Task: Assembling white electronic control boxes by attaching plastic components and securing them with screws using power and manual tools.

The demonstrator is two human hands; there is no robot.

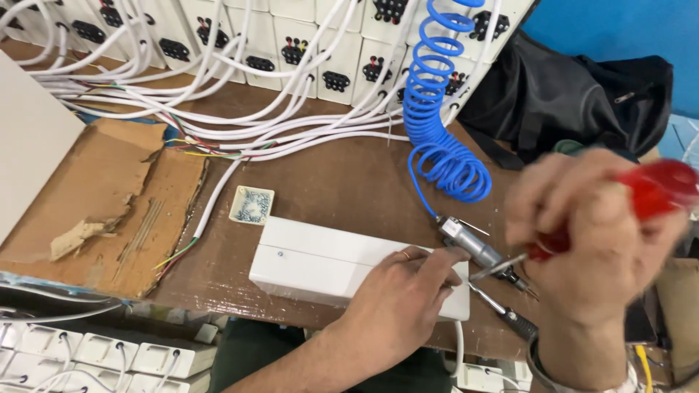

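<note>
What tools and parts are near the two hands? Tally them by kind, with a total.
Screwdrivers: 2, red-handled screwdriver in right hand, black-handled screwdriver on bench
Air tool: 1
Blue coiled hose: 1
White box: 1, under left hand
Screw dish: 1
Total: 6

My left hand (pixel 397 295) rests on the white box (pixel 320 262), fingertips at its right end. My right hand (pixel 597 247), blurred, grips a red-handled screwdriver (pixel 619 207), tip beside those fingertips. Behind it lies a pneumatic driver (pixel 477 251) on a blue coiled hose (pixel 437 124), on the table (pixel 328 182).
</note>
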